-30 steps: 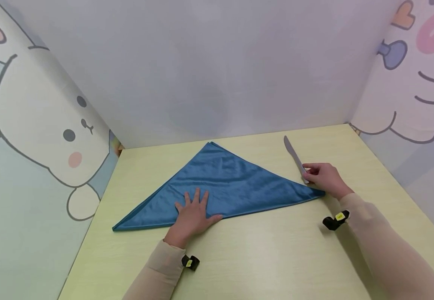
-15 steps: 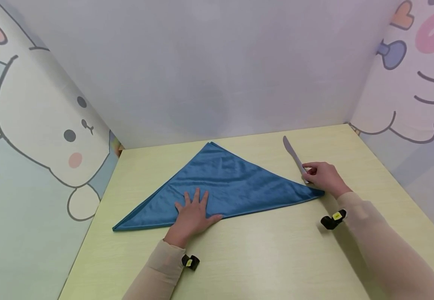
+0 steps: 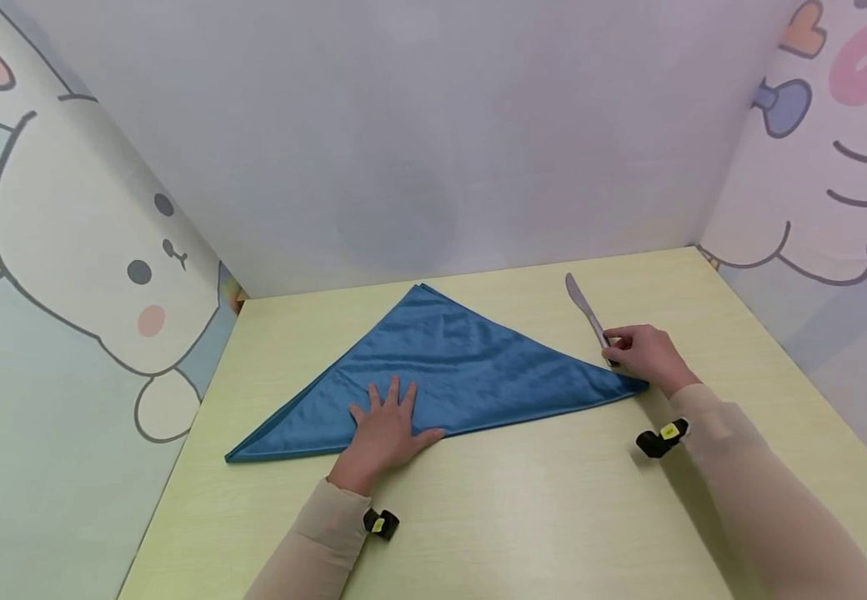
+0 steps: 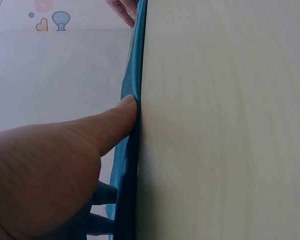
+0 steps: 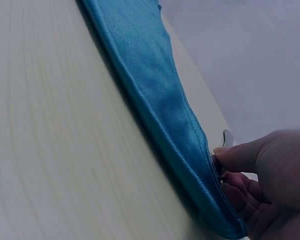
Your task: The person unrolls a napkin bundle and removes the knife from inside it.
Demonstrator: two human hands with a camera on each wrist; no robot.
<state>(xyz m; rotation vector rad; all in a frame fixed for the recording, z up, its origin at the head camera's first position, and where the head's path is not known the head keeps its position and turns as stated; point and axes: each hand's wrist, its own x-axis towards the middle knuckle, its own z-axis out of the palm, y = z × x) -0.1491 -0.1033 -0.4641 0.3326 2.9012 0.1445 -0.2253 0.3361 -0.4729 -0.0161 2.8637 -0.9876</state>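
A blue satin cloth napkin (image 3: 463, 367), folded into a triangle, lies on the table with its long edge toward me. My left hand (image 3: 384, 433) rests on it near that edge with fingers spread; in the left wrist view the thumb (image 4: 117, 120) lies along the edge. To the right of the cloth is a silver table knife (image 3: 583, 304), its blade pointing to the back of the table. My right hand (image 3: 647, 357) pinches its handle end between thumb and fingers, close by the napkin's right corner. Only the knife's tip (image 5: 228, 136) shows clearly in the right wrist view.
The pale wooden table (image 3: 523, 508) meets a plain light wall (image 3: 433, 150) at its back. Side panels with a cartoon rabbit (image 3: 103, 267) and a pig (image 3: 839, 150) stand to the left and right. Black wrist cameras sit on both sleeves.
My right wrist has shifted very slightly to the left, and the knife appears turned a little, its handle looking thinner. The left hand and the napkin have stayed put.
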